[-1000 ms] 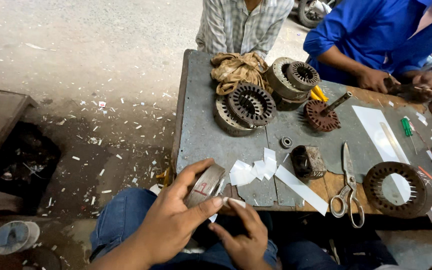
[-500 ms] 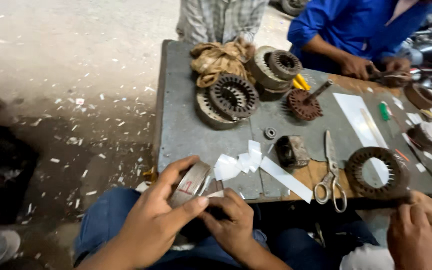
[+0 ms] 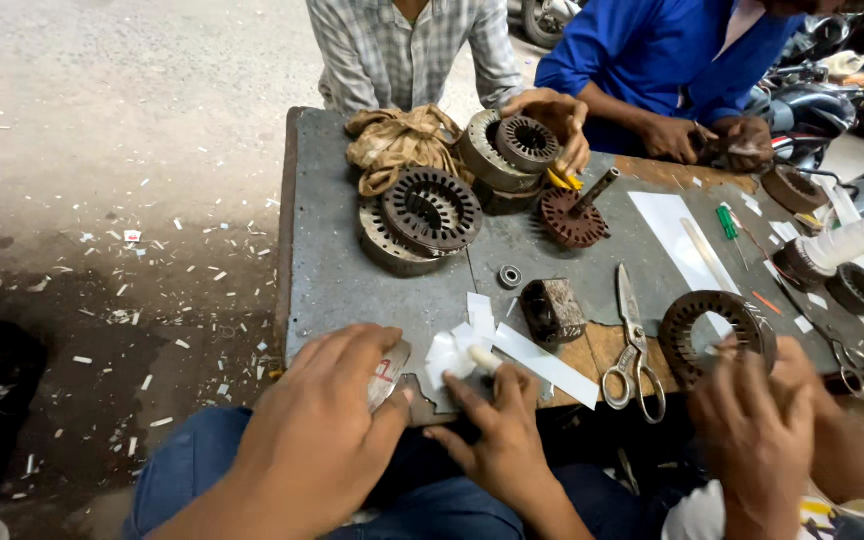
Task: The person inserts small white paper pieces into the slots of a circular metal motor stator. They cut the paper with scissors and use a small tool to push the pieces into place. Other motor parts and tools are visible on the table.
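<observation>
At the near edge of the grey, scuffed metal counter (image 3: 332, 270), the left hand (image 3: 327, 425) is curled around a small flat roll of silvery tape with a red-and-white label (image 3: 388, 374), gripping it from above so that only its right edge shows. The right hand (image 3: 497, 435) lies just beside it, fingers loosely bent, its fingertips pinching a thin white paper strip (image 3: 477, 357) that rises from a heap of white cut paper slips (image 3: 457, 345). A longer white paper band (image 3: 547, 365) runs off to the right from that heap.

Just beyond the slips sit a small dark rusty metal block (image 3: 552, 310) and a little steel ball bearing (image 3: 509, 276). Steel scissors (image 3: 634, 345) lie to the right, beside a brown slotted stator ring (image 3: 714, 335), which another person's hand (image 3: 762, 415) touches at its near edge. Further back stand several stacked grey slotted stator cores (image 3: 422, 215).
</observation>
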